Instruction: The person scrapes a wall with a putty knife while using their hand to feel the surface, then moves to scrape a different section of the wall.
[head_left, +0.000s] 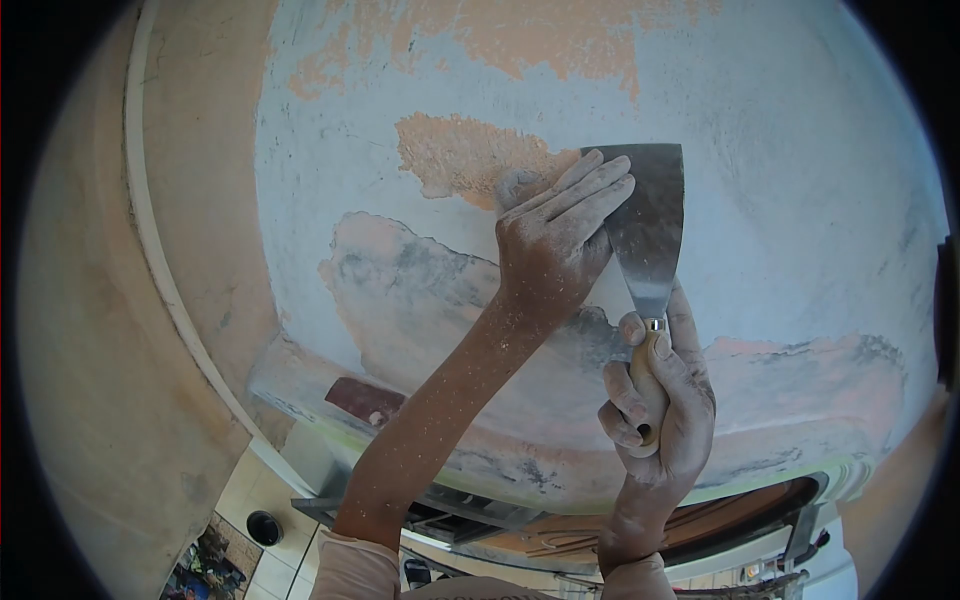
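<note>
A wide metal scraper (pixel 652 215) is held upright with its blade against the pale blue wall (pixel 780 220). My right hand (pixel 665 395) is wrapped round its light handle. The fingers of my left hand (pixel 560 225) are stretched out, their tips resting on the left part of the blade. White dust covers both hands. Just left of the left hand's fingers is a rough patch of exposed orange-beige plaster (pixel 460 155). Below it lies a larger smeared patch (pixel 400 280) in pinkish and grey tones.
A dark red block (pixel 362 400) lies on the ledge beneath the patches. Below the ledge is an arched opening with metalwork (pixel 700 520). A dark round container (pixel 264 528) stands on the tiled floor at lower left. A pale pipe (pixel 165 270) curves down the left wall.
</note>
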